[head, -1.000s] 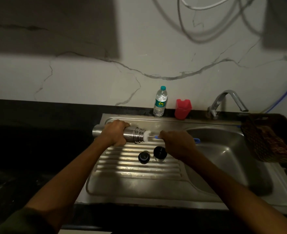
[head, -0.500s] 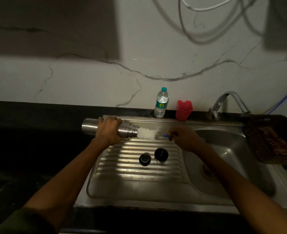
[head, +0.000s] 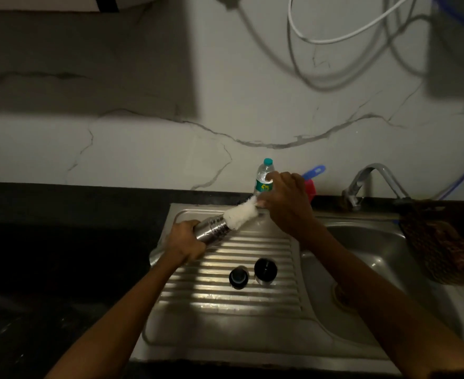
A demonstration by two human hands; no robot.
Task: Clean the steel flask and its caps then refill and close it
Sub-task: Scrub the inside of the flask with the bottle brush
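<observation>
Left hand (head: 184, 243) clenched around cylindrical steel flask (head: 211, 232); right hand (head: 285, 203) grips white bristle bottle brush (head: 240, 216). Flask likely rigid, wet-slippery: hold mid-body, firmly.

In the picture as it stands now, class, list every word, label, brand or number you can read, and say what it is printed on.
No text can be read.
Water bottle: green label with a yellow mark, too blurred to read.
Steel flask, two caps: no print visible.
</observation>
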